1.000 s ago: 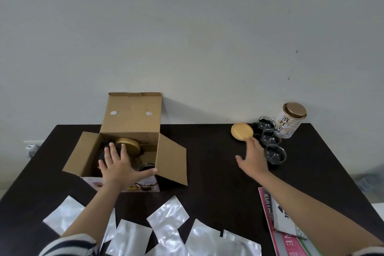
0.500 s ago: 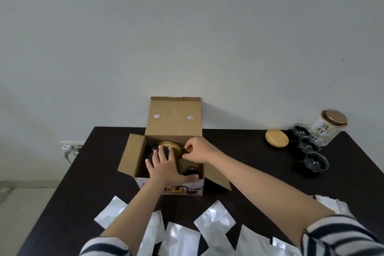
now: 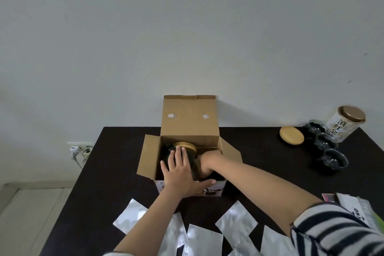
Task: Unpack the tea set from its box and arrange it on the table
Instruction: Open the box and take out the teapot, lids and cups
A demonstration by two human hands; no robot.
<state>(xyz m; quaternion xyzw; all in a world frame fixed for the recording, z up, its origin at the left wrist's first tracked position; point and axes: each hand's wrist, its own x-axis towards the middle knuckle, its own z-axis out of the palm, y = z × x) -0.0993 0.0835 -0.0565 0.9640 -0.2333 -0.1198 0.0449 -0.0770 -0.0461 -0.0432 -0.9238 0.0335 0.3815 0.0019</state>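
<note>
Tea-set box stands open at the middle of the dark desk, a wooden-lidded dark pot still inside. The left hand lies spread flat over the pot and box front; the right hand reaches down inside, its grip hidden, so I cannot tell its state. Judging by this, lifting the pot out is in hand, calling for a steady upward pull clear of the flaps.

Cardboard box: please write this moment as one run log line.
cardboard box open | left hand flat on contents | right hand reaching inside, grip hidden | wooden coaster, glass cups already out
</note>
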